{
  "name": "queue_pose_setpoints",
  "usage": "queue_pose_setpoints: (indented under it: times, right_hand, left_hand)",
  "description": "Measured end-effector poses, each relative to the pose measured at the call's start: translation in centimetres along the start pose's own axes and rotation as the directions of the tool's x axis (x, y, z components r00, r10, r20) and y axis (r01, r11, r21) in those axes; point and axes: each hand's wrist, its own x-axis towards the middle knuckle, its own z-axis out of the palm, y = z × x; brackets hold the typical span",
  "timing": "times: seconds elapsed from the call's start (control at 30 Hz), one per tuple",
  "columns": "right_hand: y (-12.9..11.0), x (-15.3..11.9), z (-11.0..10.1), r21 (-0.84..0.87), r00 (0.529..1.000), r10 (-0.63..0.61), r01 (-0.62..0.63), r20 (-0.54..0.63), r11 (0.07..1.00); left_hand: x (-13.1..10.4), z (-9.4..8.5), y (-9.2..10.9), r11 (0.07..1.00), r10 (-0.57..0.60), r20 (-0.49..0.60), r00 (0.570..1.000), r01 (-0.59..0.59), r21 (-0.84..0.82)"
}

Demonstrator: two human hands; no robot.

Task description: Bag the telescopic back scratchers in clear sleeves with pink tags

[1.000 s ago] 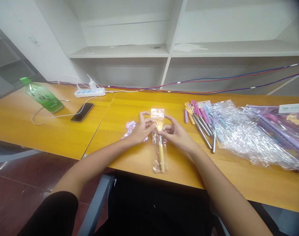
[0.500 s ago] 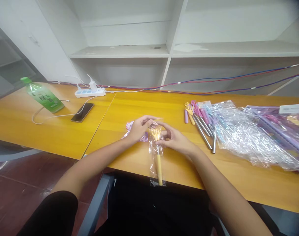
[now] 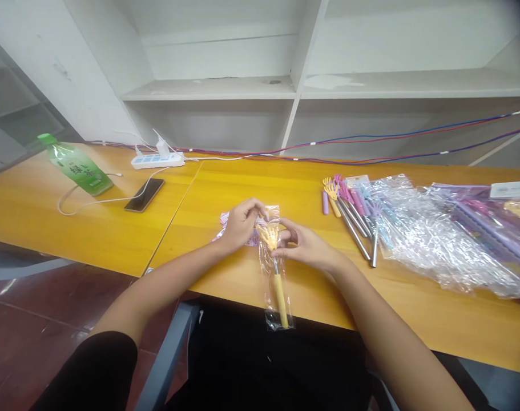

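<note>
A yellow hand-shaped scratcher with a metal shaft lies inside a clear plastic bag, its handle end reaching past the table's front edge. My left hand pinches the bag's upper left part, near the top opening. On the other side, my right hand grips the bag beside the yellow scratcher head, thumb and fingers curled around its edge. Small pink and purple printed packets lie under and beside my left hand, partly hidden by it.
Loose scratchers lie to the right, beside a pile of clear bags and purple packaging. On the left are a green bottle, a phone and a power strip. Cables run along the back edge.
My left hand has shifted slightly left, away from my right fingers, and the bag's top now shows between them. The bag's lower end has swung slightly right and down.
</note>
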Motion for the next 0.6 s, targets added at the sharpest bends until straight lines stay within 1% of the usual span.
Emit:
queue_pose_setpoints:
  times: [0.07,0.1,0.17,0.23,0.27,0.3,0.33,0.37,0.4,0.47,0.53,0.6]
  right_hand:
    - [0.1,0.1,-0.1,0.005,1.000,-0.017,0.017,0.012,1.000]
    - [0.3,0.2,-0.3,0.016,0.999,-0.036,0.036,0.014,0.999]
    - [0.9,0.6,-0.6,0.053,0.995,-0.104,0.104,-0.006,0.993]
    - [1.6,1.2,-0.9,0.051,0.981,-0.176,0.181,-0.083,0.982]
    - [2.0,1.6,-1.0,0.008,0.969,-0.203,0.206,-0.140,0.978]
    - [2.3,1.9,-1.0,-0.074,0.952,-0.233,0.222,-0.196,0.972]
    - [2.6,2.2,-0.9,-0.186,0.933,-0.271,0.231,-0.237,0.955]
    - [2.8,2.5,-0.7,-0.304,0.915,-0.318,0.238,-0.250,0.923]
    - [2.9,2.7,-0.5,-0.408,0.902,-0.366,0.253,-0.228,0.877]
    - [2.9,3.0,0.3,-0.536,0.890,-0.441,0.316,-0.120,0.783]
    - [2.7,3.2,1.1,-0.580,0.887,-0.462,0.370,-0.011,0.725]
    - [2.6,3.4,1.6,-0.616,0.889,-0.456,0.383,0.043,0.688]
  left_hand:
    - [0.1,-0.2,0.2,0.995,0.039,0.002,0.999,-0.039,0.087]
    - [0.2,-0.2,0.3,0.994,0.048,-0.007,0.999,-0.047,0.098]
    - [0.2,-0.3,0.3,0.996,0.047,-0.032,0.998,-0.044,0.077]
    - [0.3,-0.2,0.3,0.999,0.033,-0.041,0.999,-0.032,0.039]
    - [0.3,-0.2,0.2,1.000,0.025,-0.039,0.999,-0.025,0.016]
    - [0.2,-0.1,0.1,1.000,0.020,-0.036,0.999,-0.020,-0.010]
    - [0.2,0.0,0.1,0.999,0.019,-0.035,0.999,-0.020,-0.030]
    - [0.2,0.0,0.0,0.999,0.024,-0.039,0.999,-0.026,-0.040]
    - [0.1,0.1,0.0,0.998,0.038,-0.046,0.998,-0.040,-0.038]
    - [0.1,0.2,0.0,0.998,0.065,-0.058,0.996,-0.066,-0.022]
    - [0.1,0.2,0.0,0.997,0.073,-0.057,0.996,-0.075,-0.030]
    - [0.2,0.2,-0.1,0.996,0.062,-0.046,0.997,-0.065,-0.059]
